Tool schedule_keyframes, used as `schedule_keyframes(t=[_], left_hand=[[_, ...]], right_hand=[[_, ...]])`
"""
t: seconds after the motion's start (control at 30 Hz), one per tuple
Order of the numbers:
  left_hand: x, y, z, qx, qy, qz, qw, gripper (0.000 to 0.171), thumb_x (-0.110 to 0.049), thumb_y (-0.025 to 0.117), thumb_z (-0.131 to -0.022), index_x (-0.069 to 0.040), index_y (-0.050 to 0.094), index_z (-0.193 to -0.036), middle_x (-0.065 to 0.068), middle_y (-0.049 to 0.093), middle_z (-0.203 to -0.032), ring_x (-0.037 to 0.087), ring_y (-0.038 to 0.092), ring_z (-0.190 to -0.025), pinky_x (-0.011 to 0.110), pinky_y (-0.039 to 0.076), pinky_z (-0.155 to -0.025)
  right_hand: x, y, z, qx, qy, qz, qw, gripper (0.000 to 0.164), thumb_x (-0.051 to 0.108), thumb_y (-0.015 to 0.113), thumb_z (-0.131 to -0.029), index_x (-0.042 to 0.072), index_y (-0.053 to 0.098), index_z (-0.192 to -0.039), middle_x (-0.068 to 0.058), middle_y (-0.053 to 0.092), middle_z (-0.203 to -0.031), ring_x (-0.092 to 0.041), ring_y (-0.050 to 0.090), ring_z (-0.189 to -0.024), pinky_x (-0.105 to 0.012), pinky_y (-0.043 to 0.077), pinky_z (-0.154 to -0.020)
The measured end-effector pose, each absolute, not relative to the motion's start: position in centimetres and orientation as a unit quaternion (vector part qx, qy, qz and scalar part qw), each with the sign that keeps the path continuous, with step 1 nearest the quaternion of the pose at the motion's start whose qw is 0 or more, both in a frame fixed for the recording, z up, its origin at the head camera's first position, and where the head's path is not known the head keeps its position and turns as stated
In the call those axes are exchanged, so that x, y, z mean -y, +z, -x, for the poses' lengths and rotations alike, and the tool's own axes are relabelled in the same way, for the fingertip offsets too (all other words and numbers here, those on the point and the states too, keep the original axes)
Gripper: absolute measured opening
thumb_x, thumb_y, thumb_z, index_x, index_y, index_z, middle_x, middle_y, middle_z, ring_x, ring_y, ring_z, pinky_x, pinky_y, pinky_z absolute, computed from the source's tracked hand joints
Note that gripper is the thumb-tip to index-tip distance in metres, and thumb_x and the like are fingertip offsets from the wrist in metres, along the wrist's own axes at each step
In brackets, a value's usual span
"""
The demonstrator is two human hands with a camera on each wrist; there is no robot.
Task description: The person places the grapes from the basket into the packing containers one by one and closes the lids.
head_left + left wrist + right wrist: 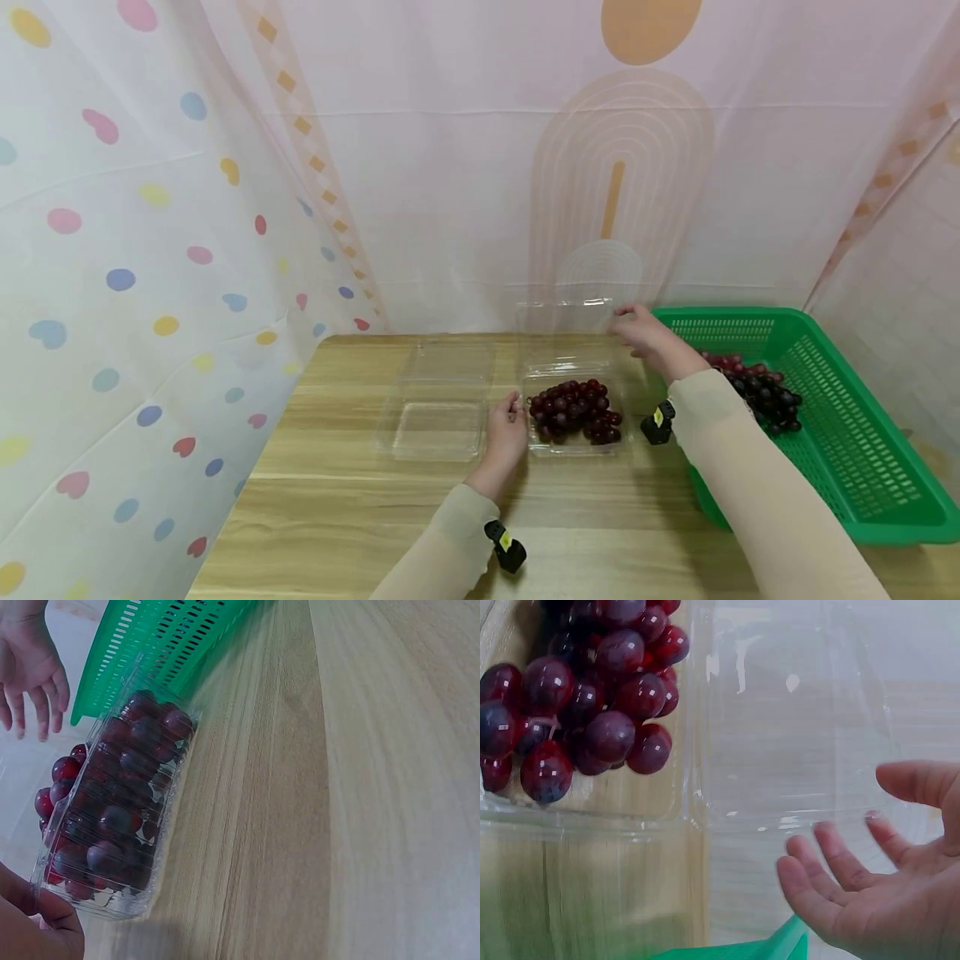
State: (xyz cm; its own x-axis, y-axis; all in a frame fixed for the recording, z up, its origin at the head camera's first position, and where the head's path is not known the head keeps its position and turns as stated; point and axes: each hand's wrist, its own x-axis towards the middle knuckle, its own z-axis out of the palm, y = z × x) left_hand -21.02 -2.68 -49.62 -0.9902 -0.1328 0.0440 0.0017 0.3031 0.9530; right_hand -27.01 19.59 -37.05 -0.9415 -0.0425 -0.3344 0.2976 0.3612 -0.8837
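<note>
A clear plastic clamshell container (pixel 577 450) stands on the wooden table with a bunch of dark red grapes (pixel 570 408) in its base. Its hinged lid (pixel 564 329) is raised at the back. My left hand (pixel 506 435) pinches the left rim of the base; in the left wrist view its thumb and finger meet at the container's corner. Beside the lid's right edge is my right hand (pixel 647 335), holding nothing. Seen from the right wrist, that hand's fingers (pixel 840 862) are spread and loosely bent close to the lid.
A second clear clamshell container (pixel 438 429) lies with its lid up to the left, with no grapes in it. At the right, a green plastic basket (pixel 892 467) holds more grapes (pixel 765 400), under the right forearm. Patterned curtains (pixel 450 208) hang behind the table.
</note>
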Motion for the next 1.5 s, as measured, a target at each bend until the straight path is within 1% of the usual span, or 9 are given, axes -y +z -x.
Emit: schedule_keyframes(t=[0.17, 0.53, 0.73, 0.87, 0.97, 1.13, 1.3, 1.43, 1.5], left_hand=[[2.7, -49.5, 21.0, 0.804, -0.590, -0.040, 0.055, 0.036, 0.008, 0.048, -0.090, 0.014, 0.052, -0.125, 0.018, 0.056, -0.098, 0.023, 0.055, -0.088, 0.033, 0.049, -0.080], [2.7, -49.5, 21.1, 0.791, -0.608, -0.054, 0.048, 0.036, 0.009, 0.048, -0.090, 0.013, 0.051, -0.125, 0.017, 0.054, -0.097, 0.020, 0.053, -0.085, 0.027, 0.047, -0.076], [2.6, -49.2, 20.9, 0.780, -0.621, -0.068, 0.042, 0.036, 0.000, 0.044, -0.094, 0.012, 0.051, -0.127, 0.027, 0.056, -0.117, 0.037, 0.054, -0.108, 0.045, 0.046, -0.094], [2.6, -48.9, 20.9, 0.752, -0.653, -0.086, 0.028, 0.033, -0.017, 0.039, -0.100, 0.009, 0.059, -0.097, 0.014, 0.060, -0.083, 0.025, 0.057, -0.077, 0.033, 0.050, -0.071], [2.6, -48.7, 20.9, 0.724, -0.683, -0.101, 0.005, 0.040, -0.027, 0.032, -0.103, 0.004, 0.055, -0.091, -0.002, 0.038, -0.061, 0.011, 0.034, -0.052, 0.023, 0.032, -0.049], [2.7, -48.3, 20.7, 0.700, -0.706, -0.103, -0.015, 0.058, -0.040, 0.021, -0.104, 0.006, 0.054, -0.119, -0.003, 0.041, -0.067, 0.008, 0.033, -0.054, 0.019, 0.030, -0.049], [2.9, -48.4, 20.5, 0.703, -0.704, -0.096, -0.033, 0.045, -0.040, 0.027, -0.103, -0.005, 0.050, -0.087, -0.003, 0.036, -0.064, 0.009, 0.031, -0.052, 0.021, 0.030, -0.048], [3.0, -48.5, 20.5, 0.721, -0.687, -0.085, -0.033, 0.038, -0.025, 0.037, -0.100, 0.005, 0.057, -0.110, -0.005, 0.035, -0.057, 0.007, 0.032, -0.048, 0.021, 0.033, -0.048], [3.0, -47.9, 20.2, 0.716, -0.692, -0.078, -0.033, 0.044, -0.018, 0.038, -0.098, 0.011, 0.046, -0.131, -0.004, 0.038, -0.059, 0.006, 0.033, -0.048, 0.021, 0.034, -0.049]], right_hand=[[-19.9, -36.5, 26.5, -0.804, -0.578, -0.071, 0.121, 0.046, 0.012, 0.042, -0.097, 0.004, 0.027, -0.139, -0.022, 0.034, -0.139, -0.021, 0.041, -0.096, -0.025, 0.037, -0.062], [-19.8, -35.1, 23.3, -0.827, -0.541, -0.035, 0.147, 0.033, 0.021, 0.043, -0.099, 0.001, 0.037, -0.125, -0.021, 0.034, -0.137, -0.029, 0.040, -0.112, -0.032, 0.041, -0.077], [-20.3, -34.9, 20.5, -0.860, -0.482, 0.011, 0.166, 0.045, 0.025, 0.047, -0.098, -0.003, 0.035, -0.132, -0.025, 0.033, -0.136, -0.038, 0.038, -0.118, -0.043, 0.043, -0.086], [-20.7, -35.2, 19.0, -0.878, -0.445, 0.037, 0.172, 0.049, 0.026, 0.050, -0.097, -0.004, 0.036, -0.134, -0.029, 0.027, -0.140, -0.045, 0.031, -0.126, -0.054, 0.039, -0.093], [-20.9, -35.6, 18.0, -0.881, -0.431, 0.042, 0.190, 0.051, 0.027, 0.051, -0.096, -0.003, 0.037, -0.135, -0.030, 0.023, -0.142, -0.048, 0.027, -0.128, -0.057, 0.038, -0.094], [-21.3, -36.1, 16.7, -0.890, -0.398, 0.058, 0.216, 0.056, 0.031, 0.053, -0.095, -0.004, 0.039, -0.136, -0.033, 0.022, -0.143, -0.051, 0.026, -0.128, -0.058, 0.039, -0.093], [-21.3, -36.5, 15.9, -0.906, -0.353, 0.086, 0.216, 0.050, 0.027, 0.054, -0.095, -0.006, 0.047, -0.133, -0.034, 0.030, -0.139, -0.051, 0.031, -0.126, -0.057, 0.041, -0.093], [-20.9, -36.8, 15.4, -0.920, -0.316, 0.102, 0.210, 0.049, 0.026, 0.056, -0.093, -0.007, 0.051, -0.129, -0.033, 0.037, -0.134, -0.050, 0.036, -0.123, -0.057, 0.041, -0.093], [-20.7, -37.0, 15.2, -0.925, -0.302, 0.108, 0.202, 0.050, 0.027, 0.058, -0.092, -0.008, 0.052, -0.127, -0.033, 0.040, -0.132, -0.049, 0.040, -0.120, -0.055, 0.043, -0.091]])
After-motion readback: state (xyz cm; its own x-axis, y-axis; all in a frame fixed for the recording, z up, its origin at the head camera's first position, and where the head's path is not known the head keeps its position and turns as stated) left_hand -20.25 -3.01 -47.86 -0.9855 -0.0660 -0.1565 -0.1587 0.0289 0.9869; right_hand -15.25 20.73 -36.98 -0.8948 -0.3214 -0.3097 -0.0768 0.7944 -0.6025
